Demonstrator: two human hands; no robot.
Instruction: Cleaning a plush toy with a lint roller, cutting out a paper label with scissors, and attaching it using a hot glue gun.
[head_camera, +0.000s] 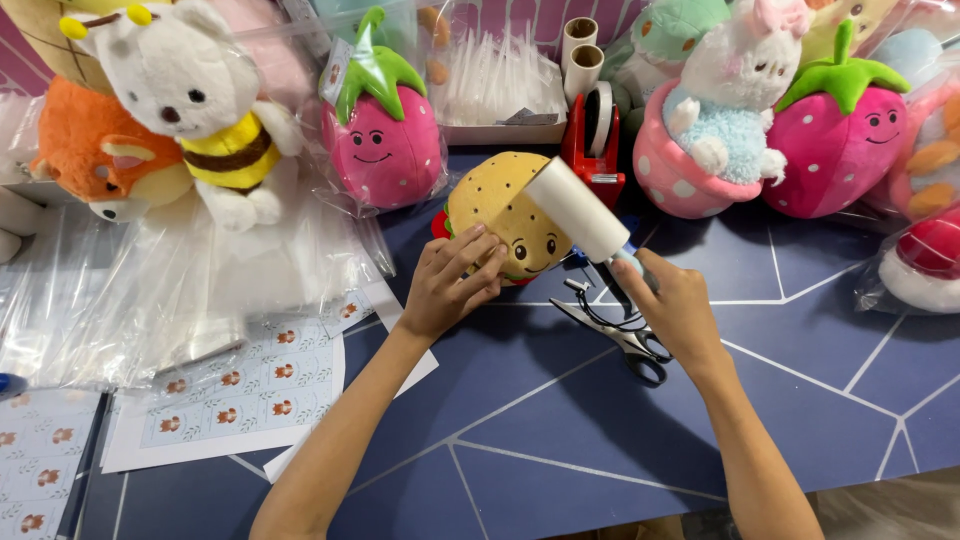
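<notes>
My left hand (452, 282) rests on the near left edge of a burger-shaped plush toy (503, 208) with a smiling face, lying on the blue table (560, 430). My right hand (672, 308) grips the light blue handle of a white lint roller (578, 210). The roller's white drum is held over the right side of the burger plush.
Scissors (620, 335) lie under my right hand. A red tape dispenser (595, 150) stands behind the burger. Strawberry plushes (385, 140) (842, 140), a bee-striped bear (200, 110), an orange plush (95, 155) and a bunny-in-cup plush (715, 120) line the back. Clear bags (150, 290) and sticker sheets (235, 385) lie left.
</notes>
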